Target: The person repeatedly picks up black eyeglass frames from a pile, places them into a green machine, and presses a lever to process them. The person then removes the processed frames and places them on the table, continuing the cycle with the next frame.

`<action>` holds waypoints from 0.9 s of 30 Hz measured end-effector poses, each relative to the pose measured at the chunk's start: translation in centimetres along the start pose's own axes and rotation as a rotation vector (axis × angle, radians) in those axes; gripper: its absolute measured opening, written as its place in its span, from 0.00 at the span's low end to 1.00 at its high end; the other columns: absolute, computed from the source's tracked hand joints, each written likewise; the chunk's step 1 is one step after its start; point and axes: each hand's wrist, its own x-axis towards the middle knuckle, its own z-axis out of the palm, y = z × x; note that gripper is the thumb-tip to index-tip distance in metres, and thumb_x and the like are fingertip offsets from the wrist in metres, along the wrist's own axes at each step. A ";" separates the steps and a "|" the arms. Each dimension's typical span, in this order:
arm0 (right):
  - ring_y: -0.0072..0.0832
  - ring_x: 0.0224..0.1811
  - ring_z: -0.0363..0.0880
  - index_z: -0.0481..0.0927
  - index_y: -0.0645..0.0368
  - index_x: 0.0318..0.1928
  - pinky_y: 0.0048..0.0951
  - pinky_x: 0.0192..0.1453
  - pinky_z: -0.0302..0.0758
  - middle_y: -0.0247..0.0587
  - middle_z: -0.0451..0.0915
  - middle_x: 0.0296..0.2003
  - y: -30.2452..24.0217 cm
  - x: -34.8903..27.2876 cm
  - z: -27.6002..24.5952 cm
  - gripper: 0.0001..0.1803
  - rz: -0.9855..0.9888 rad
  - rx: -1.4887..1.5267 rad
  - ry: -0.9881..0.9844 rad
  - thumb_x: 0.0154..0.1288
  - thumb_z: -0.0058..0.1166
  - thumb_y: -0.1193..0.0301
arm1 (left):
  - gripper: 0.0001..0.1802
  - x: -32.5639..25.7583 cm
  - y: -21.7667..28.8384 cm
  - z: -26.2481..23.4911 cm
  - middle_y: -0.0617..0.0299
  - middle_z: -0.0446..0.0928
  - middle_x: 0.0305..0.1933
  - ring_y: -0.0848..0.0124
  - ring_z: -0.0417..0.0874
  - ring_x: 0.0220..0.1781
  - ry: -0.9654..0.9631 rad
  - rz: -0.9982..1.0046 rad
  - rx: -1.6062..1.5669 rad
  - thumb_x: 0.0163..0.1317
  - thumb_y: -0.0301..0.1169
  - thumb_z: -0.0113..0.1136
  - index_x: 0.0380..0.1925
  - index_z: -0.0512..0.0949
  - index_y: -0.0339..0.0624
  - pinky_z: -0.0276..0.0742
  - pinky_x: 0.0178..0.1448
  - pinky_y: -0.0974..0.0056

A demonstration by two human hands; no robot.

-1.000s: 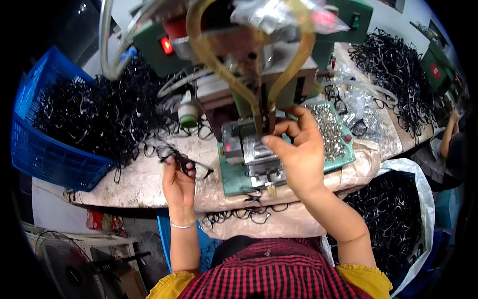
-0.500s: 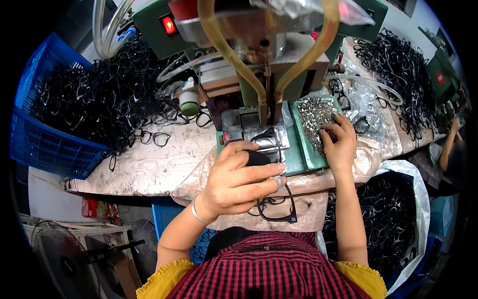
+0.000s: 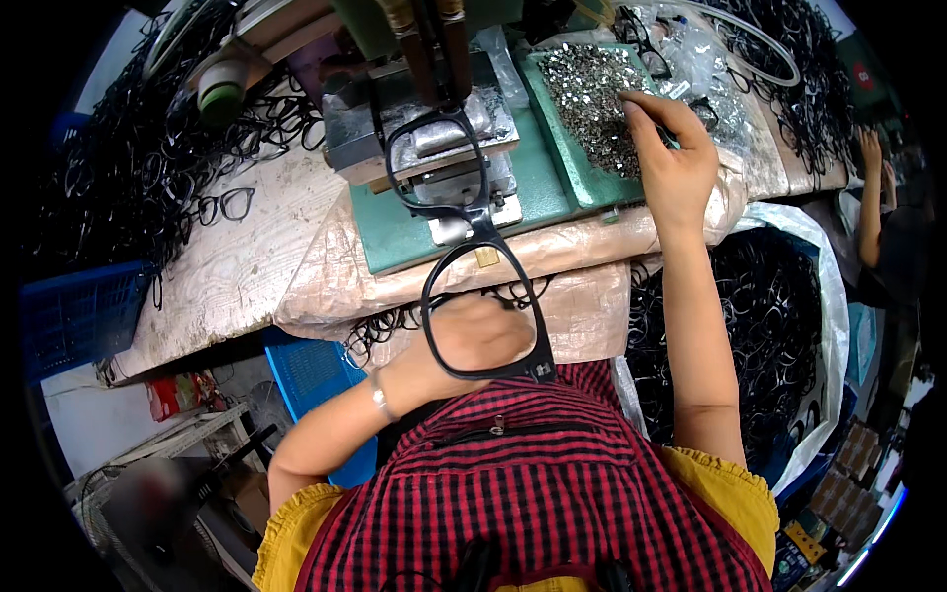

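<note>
A black eyeglass frame stretches from the metal fixture toward me, one rim over the fixture and the other in front of my left hand. My left hand shows through that lower rim, blurred, with its fingers hidden; I cannot tell whether it touches the frame. To the right, my right hand is over a green tray of small metal parts. Its thumb and index finger are pinched together at the parts, and anything between them is too small to make out.
Machine arms stand above the fixture. Piles of black eyeglass frames cover the table's left, near a blue crate. A white-lined sack of frames stands at right. Another person's arm shows at the far right.
My left hand has moved off the fixture and down toward my lap, with its fingers turned out of sight. My right hand stays at the tray. The view has tilted lower.
</note>
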 end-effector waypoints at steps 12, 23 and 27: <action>0.20 0.41 0.79 0.84 0.64 0.41 0.19 0.49 0.73 0.34 0.84 0.38 0.7 -0.9 -0.5 0.07 0.332 0.412 0.163 0.63 0.62 0.77 | 0.09 2.4 -1.8 7.2 0.53 0.81 0.40 0.52 0.83 0.35 -0.159 -0.306 0.078 0.59 0.28 0.57 0.36 0.81 0.34 0.81 0.44 0.58; 0.20 0.40 0.80 0.86 0.63 0.41 0.21 0.50 0.73 0.36 0.86 0.40 -0.7 -0.2 0.6 0.08 0.249 0.098 0.061 0.61 0.63 0.77 | 0.17 -8.3 0.6 -13.8 0.43 0.84 0.37 0.59 0.85 0.36 0.796 -0.546 -0.606 0.69 0.35 0.57 0.26 0.77 0.32 0.81 0.47 0.59; 0.23 0.41 0.80 0.85 0.63 0.40 0.23 0.52 0.73 0.37 0.85 0.37 -1.9 -1.1 -0.7 0.07 0.352 0.309 -0.053 0.60 0.61 0.80 | 0.27 -9.5 -1.8 -13.4 0.46 0.83 0.34 0.63 0.86 0.36 1.243 -0.737 -0.330 0.79 0.41 0.39 0.23 0.72 0.35 0.83 0.43 0.60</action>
